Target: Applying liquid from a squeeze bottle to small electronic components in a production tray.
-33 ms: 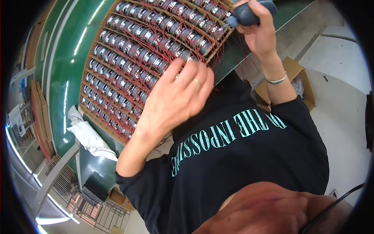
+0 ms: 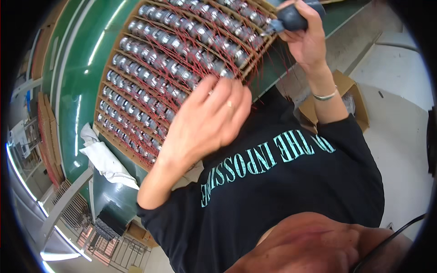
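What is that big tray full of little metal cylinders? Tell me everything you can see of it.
The tray looks like brown cardboard, split by thin strips into long rows. Each row holds many small silvery cylinders lying side by side, with thin red wires trailing across them. It lies flat on a green table. The left hand rests on its near edge; the right hand holds a dark tool at its far right corner.

The left hand (image 2: 209,123) hides some cylinders of the tray (image 2: 114,73) under its fingers. The dark tool (image 2: 291,17) above the tray is cut by the top edge, its tip too small to tell.
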The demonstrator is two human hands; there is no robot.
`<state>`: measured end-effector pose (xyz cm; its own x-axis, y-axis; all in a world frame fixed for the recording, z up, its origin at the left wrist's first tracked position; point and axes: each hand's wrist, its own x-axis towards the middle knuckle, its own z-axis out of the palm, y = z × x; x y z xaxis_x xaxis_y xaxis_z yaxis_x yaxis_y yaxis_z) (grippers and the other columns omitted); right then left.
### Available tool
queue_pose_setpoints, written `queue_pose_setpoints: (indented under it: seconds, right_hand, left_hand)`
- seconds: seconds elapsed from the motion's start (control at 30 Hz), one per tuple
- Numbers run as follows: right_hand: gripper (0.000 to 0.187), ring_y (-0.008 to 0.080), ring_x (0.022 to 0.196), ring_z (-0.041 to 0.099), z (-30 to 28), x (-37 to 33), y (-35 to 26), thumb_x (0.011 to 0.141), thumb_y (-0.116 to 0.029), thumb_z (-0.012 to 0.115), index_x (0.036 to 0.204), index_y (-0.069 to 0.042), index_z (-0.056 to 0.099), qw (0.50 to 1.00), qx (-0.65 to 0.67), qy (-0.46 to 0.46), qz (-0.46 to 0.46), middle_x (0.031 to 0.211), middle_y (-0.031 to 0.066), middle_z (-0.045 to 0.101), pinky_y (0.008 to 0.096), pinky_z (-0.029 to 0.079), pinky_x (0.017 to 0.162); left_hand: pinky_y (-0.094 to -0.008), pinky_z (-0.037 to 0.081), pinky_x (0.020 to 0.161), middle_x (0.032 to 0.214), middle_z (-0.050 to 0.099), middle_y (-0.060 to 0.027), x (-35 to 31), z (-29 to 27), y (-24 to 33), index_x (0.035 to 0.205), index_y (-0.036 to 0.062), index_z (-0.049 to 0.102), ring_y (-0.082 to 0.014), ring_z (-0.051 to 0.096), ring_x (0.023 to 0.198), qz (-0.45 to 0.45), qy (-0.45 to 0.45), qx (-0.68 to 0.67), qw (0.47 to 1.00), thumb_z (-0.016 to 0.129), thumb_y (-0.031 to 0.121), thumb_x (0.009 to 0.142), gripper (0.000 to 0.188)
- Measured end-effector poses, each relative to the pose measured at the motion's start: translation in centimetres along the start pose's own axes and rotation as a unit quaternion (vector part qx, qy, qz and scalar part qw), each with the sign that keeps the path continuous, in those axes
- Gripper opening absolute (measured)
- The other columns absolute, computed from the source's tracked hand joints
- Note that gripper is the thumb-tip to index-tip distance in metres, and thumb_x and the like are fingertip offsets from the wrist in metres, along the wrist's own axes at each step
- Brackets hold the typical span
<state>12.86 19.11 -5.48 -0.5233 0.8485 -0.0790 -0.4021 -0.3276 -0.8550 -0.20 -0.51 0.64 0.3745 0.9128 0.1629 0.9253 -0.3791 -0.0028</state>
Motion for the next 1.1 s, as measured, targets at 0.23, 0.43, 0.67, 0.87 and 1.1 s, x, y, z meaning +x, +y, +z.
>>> queue_pose_setpoints:
  seconds: [0.23, 0.43, 0.67, 0.87, 1.1]
  right_hand:
    - [0.033, 0.0038, 0.041, 0.031, 2.4, 6.1, -4.6, 0.088, -0.039, 0.057, 0.075, -0.009, 0.057, 0.996, -0.058, -0.066, -0.011, 0.053, -0.0047, 0.043, 0.0193, 0.024, 0.040]
    - [0.033, 0.0094, 0.047, 0.048, 10.0, 14.4, 0.6, 0.085, -0.040, 0.063, 0.073, -0.011, 0.055, 0.987, -0.050, -0.133, 0.074, 0.059, -0.0013, 0.050, 0.0230, 0.042, 0.045]
    - [0.029, 0.0087, 0.056, 0.052, 13.5, 18.9, 6.1, 0.084, -0.032, 0.064, 0.071, -0.006, 0.060, 0.937, -0.264, -0.081, -0.213, 0.065, 0.0014, 0.058, 0.0250, 0.042, 0.051]
    - [0.030, 0.0090, 0.058, 0.054, 12.8, 18.1, 5.7, 0.084, -0.033, 0.065, 0.074, -0.004, 0.060, 0.956, -0.244, -0.087, -0.135, 0.070, 0.0014, 0.059, 0.0254, 0.044, 0.053]
    - [0.029, 0.0096, 0.064, 0.053, 12.6, 18.2, 5.5, 0.085, -0.031, 0.063, 0.076, -0.003, 0.060, 0.930, -0.303, -0.111, -0.177, 0.069, 0.0003, 0.057, 0.0274, 0.043, 0.060]
  left_hand:
    - [-0.0345, 0.049, 0.081, 0.097, 0.066, -0.0119, -8.4, -5.4, -2.6, 0.097, 0.0012, 0.068, -0.0236, 0.062, 0.087, -0.235, 0.190, 0.058, 0.952, 0.062, -0.006, 0.073, 0.025]
    - [-0.0290, 0.047, 0.082, 0.102, 0.066, -0.0092, -21.2, -1.4, -5.9, 0.109, -0.0024, 0.063, -0.0161, 0.059, 0.092, -0.631, 0.395, -0.040, 0.666, 0.054, 0.008, 0.093, 0.022]
    - [-0.0222, 0.047, 0.070, 0.094, 0.065, -0.0084, -23.7, 3.8, -7.8, 0.114, -0.0037, 0.058, -0.0072, 0.052, 0.071, -0.619, 0.534, -0.154, 0.555, 0.050, 0.009, 0.095, 0.024]
    - [-0.0184, 0.043, 0.059, 0.087, 0.064, -0.0051, -24.8, 5.5, -8.6, 0.113, -0.0039, 0.057, -0.0054, 0.049, 0.063, -0.646, 0.530, -0.169, 0.522, 0.050, 0.009, 0.095, 0.023]
    - [-0.0183, 0.044, 0.061, 0.081, 0.060, -0.0032, -24.0, 5.7, -8.7, 0.113, -0.0042, 0.055, -0.0053, 0.053, 0.069, -0.643, 0.549, -0.213, 0.489, 0.050, 0.007, 0.095, 0.022]
